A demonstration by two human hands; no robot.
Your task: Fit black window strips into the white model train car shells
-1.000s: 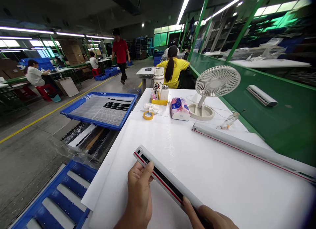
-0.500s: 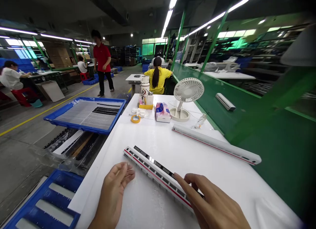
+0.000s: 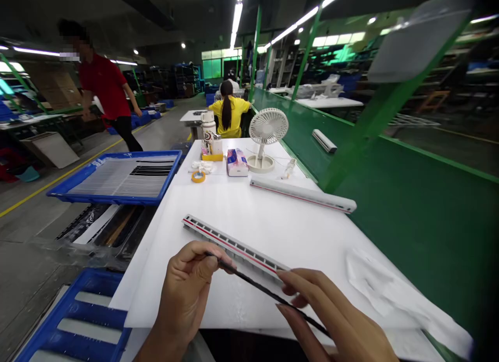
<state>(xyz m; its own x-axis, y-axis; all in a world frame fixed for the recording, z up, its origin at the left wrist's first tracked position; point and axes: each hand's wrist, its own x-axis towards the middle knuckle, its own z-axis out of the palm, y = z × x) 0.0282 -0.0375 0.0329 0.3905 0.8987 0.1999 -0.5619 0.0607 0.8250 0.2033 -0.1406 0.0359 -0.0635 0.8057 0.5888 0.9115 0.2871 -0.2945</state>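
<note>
A thin black strip (image 3: 265,290) runs between my hands, pinched at one end by the fingers of my left hand (image 3: 183,294). Its other end passes through the fingers of my right hand (image 3: 323,312). Just beyond it, a long white model train car shell (image 3: 230,246) with a red line and dark window openings lies on the white board (image 3: 218,216), its near end touching my right fingers. A second such shell (image 3: 304,194) lies farther up the board.
A crumpled white sheet (image 3: 393,294) lies on the right of the board. Ahead stand a fan (image 3: 267,133), tissue pack (image 3: 237,163) and tape roll (image 3: 198,177). A blue tray of strips (image 3: 120,177) sits left. A green partition (image 3: 409,227) runs along the right.
The black strip has come away from the white shell and now hangs between my hands. The shell lies flat on the board. My view has swung left and back, and a person in red has moved left.
</note>
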